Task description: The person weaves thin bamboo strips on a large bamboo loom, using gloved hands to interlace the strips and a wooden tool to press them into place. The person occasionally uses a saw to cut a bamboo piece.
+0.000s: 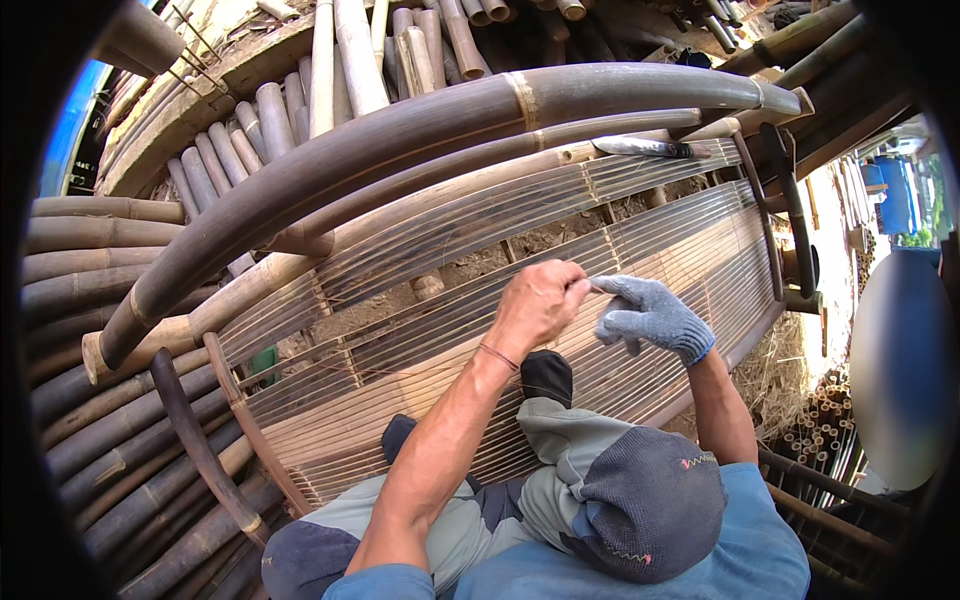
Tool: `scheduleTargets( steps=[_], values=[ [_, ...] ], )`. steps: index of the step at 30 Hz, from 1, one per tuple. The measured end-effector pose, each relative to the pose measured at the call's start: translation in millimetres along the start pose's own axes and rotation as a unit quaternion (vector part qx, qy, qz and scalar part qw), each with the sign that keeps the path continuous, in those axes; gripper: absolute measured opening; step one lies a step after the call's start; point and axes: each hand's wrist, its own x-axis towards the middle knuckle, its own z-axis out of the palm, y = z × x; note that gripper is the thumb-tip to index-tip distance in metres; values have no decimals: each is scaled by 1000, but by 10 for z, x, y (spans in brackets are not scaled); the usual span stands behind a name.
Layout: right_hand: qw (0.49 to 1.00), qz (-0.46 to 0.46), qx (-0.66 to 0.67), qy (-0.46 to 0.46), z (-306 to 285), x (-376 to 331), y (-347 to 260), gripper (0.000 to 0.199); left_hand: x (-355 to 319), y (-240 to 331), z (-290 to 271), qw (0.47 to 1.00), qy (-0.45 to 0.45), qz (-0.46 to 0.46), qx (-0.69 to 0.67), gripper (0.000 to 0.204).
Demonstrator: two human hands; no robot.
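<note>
My left hand (540, 305) is bare, with a cord around the wrist, and its fingers are pinched shut on a thin pale strand (592, 287). My right hand (652, 320) wears a grey knit glove and grips the same strand just to the right. Both hands hover over a flat panel of thin bamboo slats (450, 230) that lies across the ground. My feet in dark socks (546, 375) rest on the panel just below the hands. My knees, in grey-green trousers, fill the lower middle.
Thick curved bamboo poles (400, 130) lie across the panel's far side, with a knife (650, 148) resting on one. Stacked bamboo poles (90, 300) sit at the left and top. A dark bent stick (200, 440) lies lower left. Straw (780, 375) and a blue barrel (895, 195) are at the right.
</note>
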Motion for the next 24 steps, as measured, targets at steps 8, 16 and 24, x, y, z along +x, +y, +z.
scheduleTargets(
  steps=[8, 16, 24],
  values=[
    [850, -116, -155, 490, -1136, 979, 1063, 24, -144, -1062, -334, 949, 72, -244, 188, 23],
    [896, 32, -416, 153, 317, 2275, 551, 29, 226, -998, 145, 898, 47, -363, 243, 33],
    [909, -105, -379, -138, 72, 2692, 664, 34, 575, -1377, 180, 909, -73, -386, 138, 38]
  ],
)
